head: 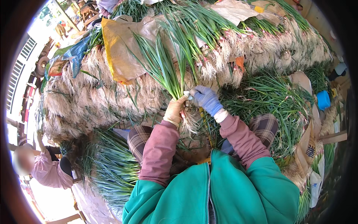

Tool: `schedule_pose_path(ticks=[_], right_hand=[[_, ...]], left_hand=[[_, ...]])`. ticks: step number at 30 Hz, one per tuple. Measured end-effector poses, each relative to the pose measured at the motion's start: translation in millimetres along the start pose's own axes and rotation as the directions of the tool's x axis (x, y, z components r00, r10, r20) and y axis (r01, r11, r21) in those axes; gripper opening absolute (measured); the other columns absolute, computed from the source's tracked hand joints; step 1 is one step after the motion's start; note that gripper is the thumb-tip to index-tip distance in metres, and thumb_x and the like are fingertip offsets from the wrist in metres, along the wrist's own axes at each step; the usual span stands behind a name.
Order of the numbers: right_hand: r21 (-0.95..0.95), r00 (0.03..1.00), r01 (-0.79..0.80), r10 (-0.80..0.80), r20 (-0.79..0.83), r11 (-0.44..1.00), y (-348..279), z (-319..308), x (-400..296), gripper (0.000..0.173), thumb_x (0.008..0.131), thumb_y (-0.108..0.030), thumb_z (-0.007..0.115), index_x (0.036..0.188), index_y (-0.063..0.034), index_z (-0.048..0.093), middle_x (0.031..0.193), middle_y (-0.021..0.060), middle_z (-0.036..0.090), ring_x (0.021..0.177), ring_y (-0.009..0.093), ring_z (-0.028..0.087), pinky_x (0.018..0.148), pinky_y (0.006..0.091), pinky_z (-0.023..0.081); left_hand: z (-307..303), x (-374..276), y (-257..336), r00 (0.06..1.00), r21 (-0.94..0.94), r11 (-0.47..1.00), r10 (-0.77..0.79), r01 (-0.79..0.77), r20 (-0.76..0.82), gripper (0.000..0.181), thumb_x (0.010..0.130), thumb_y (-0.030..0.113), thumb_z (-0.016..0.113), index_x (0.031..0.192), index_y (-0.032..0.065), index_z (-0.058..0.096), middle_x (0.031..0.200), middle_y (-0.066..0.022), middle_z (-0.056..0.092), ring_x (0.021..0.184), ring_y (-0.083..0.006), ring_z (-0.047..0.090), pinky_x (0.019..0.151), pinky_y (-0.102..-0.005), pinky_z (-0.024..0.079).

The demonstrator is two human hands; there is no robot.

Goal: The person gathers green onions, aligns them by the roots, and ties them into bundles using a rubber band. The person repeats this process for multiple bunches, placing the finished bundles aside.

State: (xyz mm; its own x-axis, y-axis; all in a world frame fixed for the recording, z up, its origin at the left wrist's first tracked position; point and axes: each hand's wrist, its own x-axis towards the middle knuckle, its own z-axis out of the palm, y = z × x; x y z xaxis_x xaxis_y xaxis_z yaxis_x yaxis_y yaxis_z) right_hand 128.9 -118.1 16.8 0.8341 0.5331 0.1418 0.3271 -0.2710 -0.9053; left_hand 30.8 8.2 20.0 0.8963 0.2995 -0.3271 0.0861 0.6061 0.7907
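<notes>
Before my body, my left hand (174,110) in a tan glove grips a bunch of spring onions (165,75) around the lower stalks. Its long green leaves point up and away from me, and its pale roots (190,121) hang below the hand. Close beside the left thumb is my right hand (207,100), wearing a blue knitted glove with a pale cuff. The right fingers are bent, with white at their tips; whether they pinch something is too small to tell.
A long stack of spring onions (98,103) crosses ahead, roots facing me, partly under a yellow-edged sack (131,47). Loose spring onions (268,106) lie right, and more leaves (114,165) left. A blue container (323,100) stands far right. A person in a pink top (51,172) is at left.
</notes>
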Motion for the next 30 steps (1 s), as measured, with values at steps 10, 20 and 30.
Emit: schedule_pose_path(ticks=[10,20,30], right_hand=[[-0.173,0.857,-0.445,0.474,0.201,0.879,147,56,24,0.048,0.078,-0.037,0.061,0.115,-0.0073,0.058,0.098,0.02,0.064,0.091,0.03,0.061,0.083,0.0346,0.046],[-0.428,0.901,0.309,-0.117,0.418,0.849,28,26,-34,0.022,0.086,-0.024,0.055,0.106,-0.0195,0.062,0.082,0.0098,0.065,0.077,0.029,0.063,0.072,0.0376,0.05],[-0.157,0.996,0.06,-0.07,-0.055,0.986,-10,28,-6,0.024,0.082,-0.026,0.063,0.086,-0.0027,0.061,0.077,0.015,0.06,0.065,0.03,0.057,0.061,0.0346,0.045]], left_hand=[[-17,8,-15,0.998,0.067,0.998,-0.002,0.006,-0.059,0.02,0.088,0.017,0.056,0.107,0.0074,0.059,0.077,-0.0023,0.064,0.043,-0.0067,0.047,0.028,-0.0199,0.03],[-23,3,-10,0.978,0.158,0.986,0.074,-0.044,-0.193,0.013,0.086,0.019,0.062,0.086,0.006,0.058,0.063,-0.0046,0.059,0.033,-0.0101,0.042,0.028,-0.0223,0.028],[-11,-17,-8,0.996,0.475,0.879,-0.007,0.046,-0.084,0.016,0.087,0.019,0.061,0.085,0.0035,0.058,0.053,-0.0056,0.056,0.031,-0.0107,0.044,0.028,-0.0217,0.029]])
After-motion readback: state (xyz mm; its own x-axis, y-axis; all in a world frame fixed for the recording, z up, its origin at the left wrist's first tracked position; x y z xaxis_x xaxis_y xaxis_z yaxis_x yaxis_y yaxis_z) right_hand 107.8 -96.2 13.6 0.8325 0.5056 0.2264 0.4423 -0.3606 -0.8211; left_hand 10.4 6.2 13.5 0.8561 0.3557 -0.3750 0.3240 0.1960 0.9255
